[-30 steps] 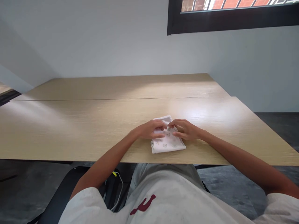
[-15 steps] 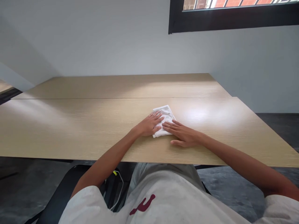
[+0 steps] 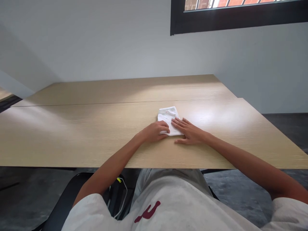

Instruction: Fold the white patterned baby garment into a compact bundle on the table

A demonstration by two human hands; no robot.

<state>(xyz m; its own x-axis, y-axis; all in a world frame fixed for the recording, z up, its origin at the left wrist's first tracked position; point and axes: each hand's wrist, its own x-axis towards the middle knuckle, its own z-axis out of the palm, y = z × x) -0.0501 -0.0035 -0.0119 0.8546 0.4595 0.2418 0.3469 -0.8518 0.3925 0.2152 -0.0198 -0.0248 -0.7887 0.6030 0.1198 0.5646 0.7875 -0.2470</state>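
Head view: folded white cloth [image 3: 168,114] lies on the bench [image 3: 79,134], between both hands.
Left hand [image 3: 154,131]: fingers curled at the cloth's near-left edge; grip cannot be told.
Right hand [image 3: 191,132]: fingers extended, resting over the cloth's right side.

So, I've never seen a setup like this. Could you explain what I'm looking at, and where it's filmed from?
There's no machine at work here, just a person's two bare hands. The camera is worn on the head, looking forward and down, so the pale shirt at the bottom is the wearer's own.

On the wood-toned table lies a folded white cloth. The right hand rests flat, fingers over the cloth's right side. The left hand curls its fingers at the near left part; whether it grips the cloth is hard to tell.
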